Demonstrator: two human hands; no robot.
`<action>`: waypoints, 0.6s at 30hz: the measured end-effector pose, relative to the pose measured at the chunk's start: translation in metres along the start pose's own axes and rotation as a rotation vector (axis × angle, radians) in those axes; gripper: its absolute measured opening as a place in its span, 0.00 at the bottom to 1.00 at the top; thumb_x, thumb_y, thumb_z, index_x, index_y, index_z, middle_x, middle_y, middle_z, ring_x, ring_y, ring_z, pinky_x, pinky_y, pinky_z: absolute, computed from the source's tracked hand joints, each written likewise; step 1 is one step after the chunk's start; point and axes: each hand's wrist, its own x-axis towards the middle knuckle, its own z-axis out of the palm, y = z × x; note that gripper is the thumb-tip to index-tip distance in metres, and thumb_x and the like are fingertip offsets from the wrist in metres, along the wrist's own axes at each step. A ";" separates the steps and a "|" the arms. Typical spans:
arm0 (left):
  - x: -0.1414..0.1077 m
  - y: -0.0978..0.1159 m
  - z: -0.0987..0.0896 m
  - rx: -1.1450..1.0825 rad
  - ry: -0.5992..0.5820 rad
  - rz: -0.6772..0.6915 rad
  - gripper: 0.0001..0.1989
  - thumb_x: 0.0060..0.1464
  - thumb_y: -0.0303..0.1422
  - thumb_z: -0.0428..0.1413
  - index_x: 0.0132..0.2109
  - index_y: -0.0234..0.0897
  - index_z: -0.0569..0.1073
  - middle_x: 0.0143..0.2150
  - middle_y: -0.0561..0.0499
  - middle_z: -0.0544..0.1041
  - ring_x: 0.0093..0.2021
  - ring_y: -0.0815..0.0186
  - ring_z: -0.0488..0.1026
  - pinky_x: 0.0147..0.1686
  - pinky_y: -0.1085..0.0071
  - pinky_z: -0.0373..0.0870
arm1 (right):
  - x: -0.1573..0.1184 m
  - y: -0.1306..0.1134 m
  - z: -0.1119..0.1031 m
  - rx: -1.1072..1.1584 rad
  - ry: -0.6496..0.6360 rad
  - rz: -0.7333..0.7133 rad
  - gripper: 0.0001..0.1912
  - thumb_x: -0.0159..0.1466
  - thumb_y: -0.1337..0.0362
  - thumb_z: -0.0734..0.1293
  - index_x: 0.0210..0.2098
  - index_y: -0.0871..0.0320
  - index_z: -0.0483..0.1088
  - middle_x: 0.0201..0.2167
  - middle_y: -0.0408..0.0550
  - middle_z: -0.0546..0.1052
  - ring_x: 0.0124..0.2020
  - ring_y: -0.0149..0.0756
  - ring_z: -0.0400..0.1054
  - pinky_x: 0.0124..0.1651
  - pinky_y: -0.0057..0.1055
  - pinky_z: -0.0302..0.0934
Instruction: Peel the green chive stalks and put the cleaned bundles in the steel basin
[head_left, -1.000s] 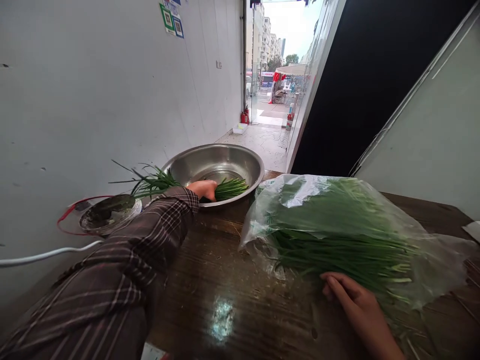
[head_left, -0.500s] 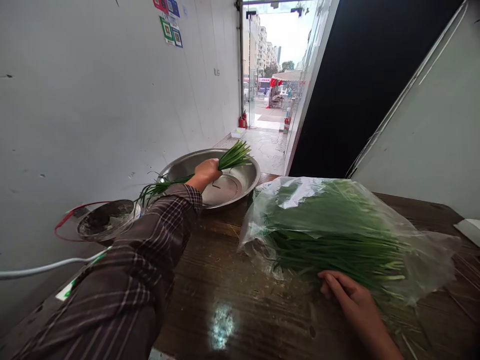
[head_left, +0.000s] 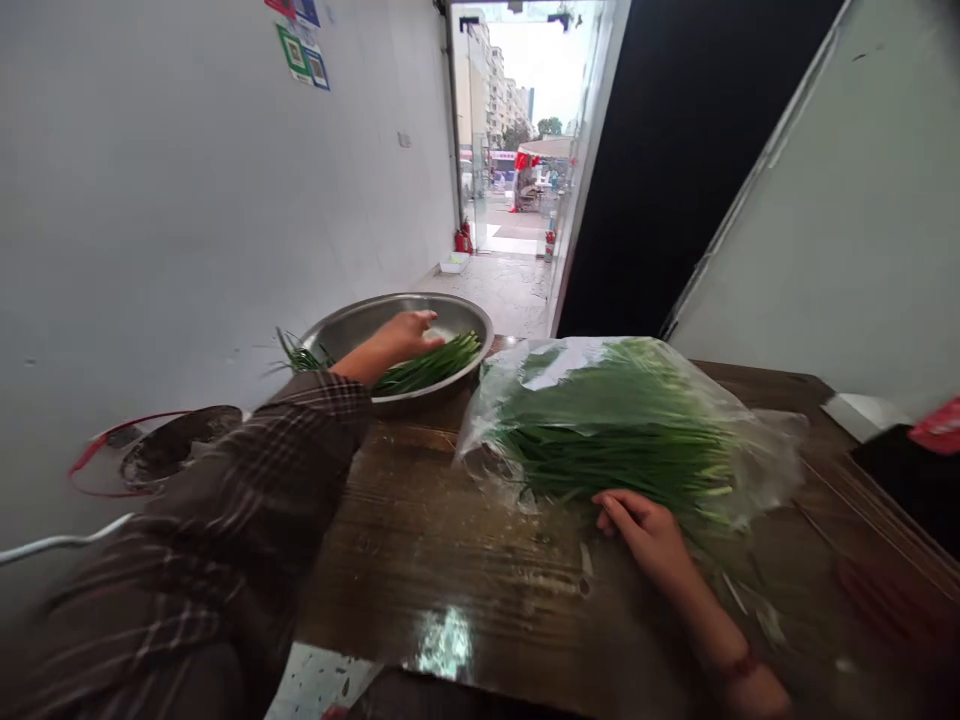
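Observation:
A large steel basin (head_left: 486, 350) stands at the far left of the table. Inside it lies a bunch of garlic chives (head_left: 439, 367), its leaf tips hanging over the left rim. Just above this bunch is my left hand (head_left: 405, 335), fingers apart and holding nothing. To the right, a heap of garlic chives (head_left: 615, 455) lies partly under a clear plastic bag (head_left: 757, 450). My right hand (head_left: 645, 525) is at the near edge of that heap, thumb and fingers pressed together. Whatever may be between those fingers is too small to make out.
Both arms reach over the dark wooden table (head_left: 405, 530). A bucket (head_left: 176, 450) with a red rim or handle sits at the left by the wall, near a white cable (head_left: 67, 545). Loose chive scraps lie at the right. Beyond is a glass door (head_left: 480, 150).
My left hand has let go of the chive bunch, which now lies in the basin. My right hand stays by the heap. The whole view has shifted slightly to the right.

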 end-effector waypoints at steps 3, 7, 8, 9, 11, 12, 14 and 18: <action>-0.026 0.055 -0.010 -0.173 0.069 0.059 0.26 0.55 0.37 0.57 0.59 0.31 0.70 0.45 0.43 0.80 0.41 0.61 0.76 0.46 0.65 0.70 | 0.001 -0.010 0.002 -0.001 -0.001 -0.062 0.19 0.61 0.49 0.64 0.33 0.58 0.76 0.22 0.46 0.76 0.22 0.31 0.67 0.28 0.27 0.61; -0.072 0.129 -0.001 -0.452 0.140 0.216 0.22 0.55 0.38 0.58 0.54 0.31 0.72 0.42 0.46 0.79 0.38 0.64 0.75 0.46 0.63 0.71 | 0.006 -0.013 0.003 -0.149 0.085 -0.211 0.16 0.63 0.53 0.63 0.29 0.56 0.75 0.20 0.43 0.75 0.23 0.30 0.66 0.31 0.27 0.60; -0.083 0.144 0.006 -0.522 0.130 0.268 0.22 0.54 0.37 0.58 0.54 0.32 0.73 0.42 0.47 0.79 0.39 0.64 0.74 0.47 0.63 0.71 | 0.005 -0.014 0.003 -0.185 0.114 -0.234 0.16 0.63 0.54 0.63 0.28 0.56 0.75 0.19 0.42 0.74 0.23 0.30 0.66 0.31 0.27 0.59; -0.094 0.157 0.013 -0.591 0.130 0.306 0.21 0.54 0.37 0.59 0.54 0.33 0.73 0.41 0.47 0.80 0.39 0.65 0.74 0.46 0.64 0.71 | 0.004 -0.016 0.003 -0.216 0.127 -0.253 0.16 0.64 0.54 0.62 0.28 0.56 0.75 0.19 0.42 0.74 0.23 0.29 0.66 0.31 0.26 0.58; -0.113 0.180 0.032 -0.724 0.113 0.363 0.21 0.53 0.37 0.58 0.53 0.35 0.74 0.41 0.48 0.80 0.38 0.65 0.75 0.44 0.66 0.72 | -0.004 -0.024 0.002 -0.288 0.095 -0.323 0.16 0.65 0.54 0.62 0.29 0.56 0.75 0.21 0.41 0.75 0.24 0.29 0.67 0.32 0.26 0.58; -0.121 0.190 0.042 -0.785 0.088 0.378 0.20 0.53 0.37 0.58 0.53 0.35 0.74 0.40 0.48 0.80 0.37 0.66 0.75 0.42 0.67 0.72 | -0.010 -0.028 -0.001 -0.325 0.060 -0.362 0.16 0.65 0.54 0.62 0.29 0.56 0.75 0.22 0.41 0.75 0.25 0.29 0.67 0.33 0.26 0.58; -0.133 0.206 0.063 -0.907 0.040 0.381 0.20 0.53 0.37 0.57 0.52 0.34 0.74 0.38 0.47 0.80 0.35 0.66 0.76 0.39 0.68 0.73 | -0.022 -0.036 -0.010 -0.386 0.007 -0.430 0.16 0.66 0.54 0.62 0.30 0.56 0.75 0.25 0.42 0.77 0.28 0.30 0.69 0.35 0.27 0.58; -0.150 0.230 0.099 -1.132 -0.090 0.351 0.19 0.53 0.37 0.57 0.50 0.31 0.74 0.35 0.48 0.78 0.31 0.67 0.77 0.36 0.69 0.73 | -0.038 -0.028 -0.051 -0.357 0.176 -0.396 0.13 0.64 0.55 0.64 0.33 0.56 0.77 0.31 0.46 0.80 0.33 0.34 0.72 0.39 0.29 0.62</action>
